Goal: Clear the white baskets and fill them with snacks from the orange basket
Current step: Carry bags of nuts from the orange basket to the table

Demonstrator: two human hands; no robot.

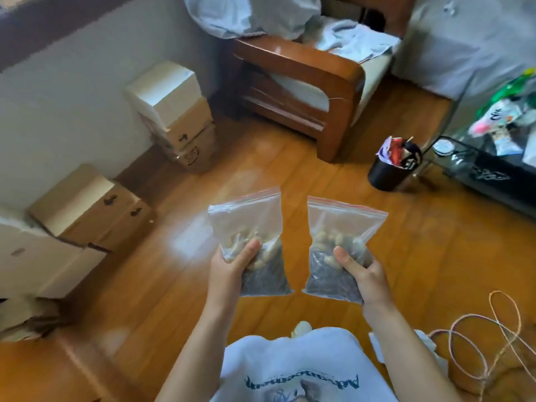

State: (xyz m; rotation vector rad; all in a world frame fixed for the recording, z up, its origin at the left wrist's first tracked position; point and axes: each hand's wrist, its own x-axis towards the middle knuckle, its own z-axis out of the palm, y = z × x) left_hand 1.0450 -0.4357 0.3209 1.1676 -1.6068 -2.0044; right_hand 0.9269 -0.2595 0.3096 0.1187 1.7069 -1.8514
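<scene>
Clear plastic is what both hands hold: two zip bags with red strips at the top, each with pale nuts over dark seeds. The left hand [232, 265] grips the left bag [249, 242] low down, thumb on the front and fingers curled round the back. The right hand [362, 274] grips the right bag [339, 250] the same way, thumb on the front near the nuts. Both bags stand up from the hands in the middle of the frame, close to each other but not touching, held out over the wood floor [290, 163]. No white basket and no orange basket shows anywhere, so I cannot tell if these bags came out of a white one or are snacks on their way in. My guess is that this is a carrying step, with the bags between one place and the next. The next move calls for turning to find the right basket or a spot to put the bags, then lowering them gently so the zips stay shut and nothing spills. At the upper left of the frame are stacked boxes [174, 111] by the wall. At the top middle is a wood chair [304, 71] with cloth on it. At the right is a black bin [391, 169] full of rubbish, and a glass table [493, 158] with packets on top. At the lower right a loop of string [478, 338] lies on the floor.
</scene>
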